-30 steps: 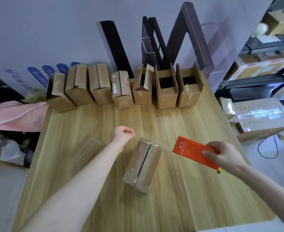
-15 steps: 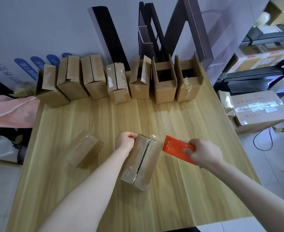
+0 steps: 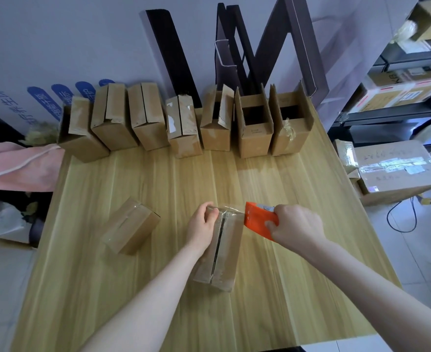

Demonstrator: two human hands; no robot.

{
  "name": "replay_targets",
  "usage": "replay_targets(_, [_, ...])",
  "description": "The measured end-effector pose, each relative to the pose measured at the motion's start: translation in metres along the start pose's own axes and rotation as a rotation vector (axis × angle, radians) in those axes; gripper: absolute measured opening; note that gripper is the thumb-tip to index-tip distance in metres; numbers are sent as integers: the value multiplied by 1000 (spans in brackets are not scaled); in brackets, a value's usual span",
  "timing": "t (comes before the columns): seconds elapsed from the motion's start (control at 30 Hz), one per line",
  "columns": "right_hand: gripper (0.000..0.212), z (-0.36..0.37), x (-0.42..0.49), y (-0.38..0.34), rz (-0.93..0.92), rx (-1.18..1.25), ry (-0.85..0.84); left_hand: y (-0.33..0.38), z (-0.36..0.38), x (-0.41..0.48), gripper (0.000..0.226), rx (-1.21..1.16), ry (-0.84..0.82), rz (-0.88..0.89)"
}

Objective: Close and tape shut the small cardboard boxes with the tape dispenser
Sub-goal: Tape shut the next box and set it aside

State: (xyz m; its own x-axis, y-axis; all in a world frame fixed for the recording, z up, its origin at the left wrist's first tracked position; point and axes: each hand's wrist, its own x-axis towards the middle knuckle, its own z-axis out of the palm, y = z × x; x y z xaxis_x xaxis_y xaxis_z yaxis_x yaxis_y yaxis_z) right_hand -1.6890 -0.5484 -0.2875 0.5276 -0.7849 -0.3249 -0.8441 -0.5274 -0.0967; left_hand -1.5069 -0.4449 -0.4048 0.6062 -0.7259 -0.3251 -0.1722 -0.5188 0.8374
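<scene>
At the centre of the wooden table (image 3: 158, 179), a person's left hand (image 3: 200, 226) curls its fingers round the far end of a small cardboard box (image 3: 231, 250). The right hand (image 3: 297, 226), at the box's 2 o'clock, grips an orange tape dispenser (image 3: 256, 218) touching that end. A second box (image 3: 130, 226) lies at 9 o'clock, and a row of boxes (image 3: 182, 125) lines the wall at 12 o'clock.

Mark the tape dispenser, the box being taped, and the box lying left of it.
tape dispenser (image 3: 256, 219): head view, orange body.
box being taped (image 3: 231, 250): head view, right top flap.
left box (image 3: 130, 224): head view, top face.
</scene>
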Motion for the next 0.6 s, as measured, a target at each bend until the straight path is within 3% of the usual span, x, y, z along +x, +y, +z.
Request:
replay_targets(0.1, [27,-8,0,-17,-14,-19,-15,2,0,0,13,8,3,43])
replay_targets(0.17, [12,2,5,-26,-62,-91,36,3,-1,0,14,12,-6,55])
replay_targets(0.23, [20,15,12,-34,-96,-170,49,2,-2,0,14,3,2,56])
replay_targets(0.37, [17,38,25,-32,-57,-86,-5,-1,1,0,11,-66,46,17])
replay_targets(0.43, [12,39,27,-26,-8,-13,-30,-3,4,-3,12,-170,130,-51])
replay_targets(0.6, [30,21,25,-10,82,76,85,-7,4,-21,21,-288,428,-212])
